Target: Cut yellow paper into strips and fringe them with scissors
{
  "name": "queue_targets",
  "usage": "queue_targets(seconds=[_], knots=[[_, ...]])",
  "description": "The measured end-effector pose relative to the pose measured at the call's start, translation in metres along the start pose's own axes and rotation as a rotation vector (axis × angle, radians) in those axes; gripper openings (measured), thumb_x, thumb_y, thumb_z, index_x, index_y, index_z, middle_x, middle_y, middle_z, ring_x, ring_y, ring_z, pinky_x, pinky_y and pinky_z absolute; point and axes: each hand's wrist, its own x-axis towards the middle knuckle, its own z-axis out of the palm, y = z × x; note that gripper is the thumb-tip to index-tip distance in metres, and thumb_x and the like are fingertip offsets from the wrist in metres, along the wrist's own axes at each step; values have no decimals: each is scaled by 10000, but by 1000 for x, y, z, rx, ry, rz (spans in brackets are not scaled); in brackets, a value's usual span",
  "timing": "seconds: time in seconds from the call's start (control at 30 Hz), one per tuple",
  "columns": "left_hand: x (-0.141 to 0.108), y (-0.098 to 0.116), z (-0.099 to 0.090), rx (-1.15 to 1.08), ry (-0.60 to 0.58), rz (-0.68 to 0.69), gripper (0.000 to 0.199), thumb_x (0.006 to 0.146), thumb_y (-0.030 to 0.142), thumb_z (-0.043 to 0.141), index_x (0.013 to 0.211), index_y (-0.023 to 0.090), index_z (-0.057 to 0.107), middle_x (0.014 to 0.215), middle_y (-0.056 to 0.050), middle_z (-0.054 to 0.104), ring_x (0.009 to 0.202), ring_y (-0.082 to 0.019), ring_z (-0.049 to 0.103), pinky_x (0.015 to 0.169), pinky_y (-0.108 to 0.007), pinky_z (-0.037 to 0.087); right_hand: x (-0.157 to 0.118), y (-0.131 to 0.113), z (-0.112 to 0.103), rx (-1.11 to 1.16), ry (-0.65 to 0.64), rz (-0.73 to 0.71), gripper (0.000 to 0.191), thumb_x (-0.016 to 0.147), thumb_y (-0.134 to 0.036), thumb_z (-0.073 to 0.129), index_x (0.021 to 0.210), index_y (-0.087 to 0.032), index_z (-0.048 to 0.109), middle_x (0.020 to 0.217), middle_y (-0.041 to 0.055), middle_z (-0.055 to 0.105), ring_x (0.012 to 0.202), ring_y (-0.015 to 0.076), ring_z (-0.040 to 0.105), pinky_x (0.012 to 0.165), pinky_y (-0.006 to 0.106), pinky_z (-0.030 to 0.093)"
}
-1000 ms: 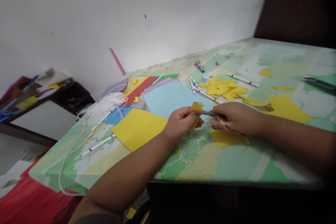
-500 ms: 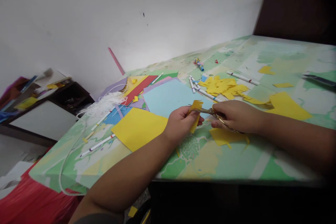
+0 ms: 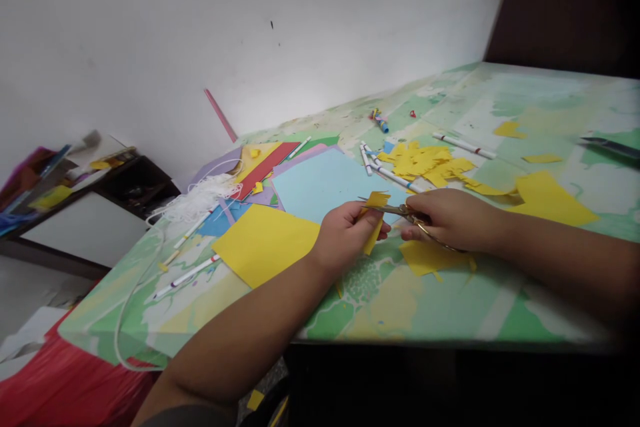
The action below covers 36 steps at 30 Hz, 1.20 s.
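Observation:
My left hand (image 3: pixel 349 232) pinches a narrow strip of yellow paper (image 3: pixel 376 200) whose upper end is cut into a fringe. In my right hand (image 3: pixel 445 217) is a pair of scissors (image 3: pixel 413 215) with gold-coloured handles, fingers wrapped round the loops. The blades lie across the strip just above my left fingers. Beneath my right hand rests a yellow paper scrap (image 3: pixel 424 260). Beside my left wrist lies a large yellow sheet (image 3: pixel 267 243), and a light blue sheet (image 3: pixel 320 183) is behind the hands.
Fringed yellow pieces (image 3: pixel 423 161) are heaped behind my right hand, with several markers around them, one a white marker (image 3: pixel 465 146). Tangled white string (image 3: pixel 200 199) lies at the left. A dark blade-like tool (image 3: pixel 610 147) is at the far right. The table's front edge (image 3: pixel 450 341) is near.
The scissors and my right hand have shifted very slightly around the strip, and the strip's fringed top leans a little more to the right. The view has tilted slightly.

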Motion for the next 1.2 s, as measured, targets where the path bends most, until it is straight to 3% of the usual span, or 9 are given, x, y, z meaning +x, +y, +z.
queue_targets(seconds=[0.33,0.5,0.87,1.2], knots=[[3,2,-2,-69,-36,-23,152,664,271,560,723,131,552,605,-12,591,521,-83,536,522,-227,427,0,-3,-3,-41,3,36,401,693,-585,387,609,-198,456,580,19,516,522,136,426,450,227,218],[6,2,-5,-104,-21,-27,187,666,306,562,720,128,574,690,-37,614,540,-88,545,573,-257,439,1,0,-3,-27,10,53,412,701,-587,369,611,-195,457,600,25,532,526,133,429,448,228,220],[6,3,-5,-135,14,-55,181,663,300,575,699,123,565,610,-6,585,501,-75,531,532,-228,423,1,0,-2,5,-11,34,423,695,-594,364,651,-188,473,608,16,518,529,123,431,464,224,219],[6,0,0,-142,23,-53,201,654,326,579,700,131,564,654,-18,599,521,-81,535,545,-238,421,1,-2,-3,20,-12,32,393,703,-567,382,627,-188,453,601,14,521,533,126,437,464,226,225]])
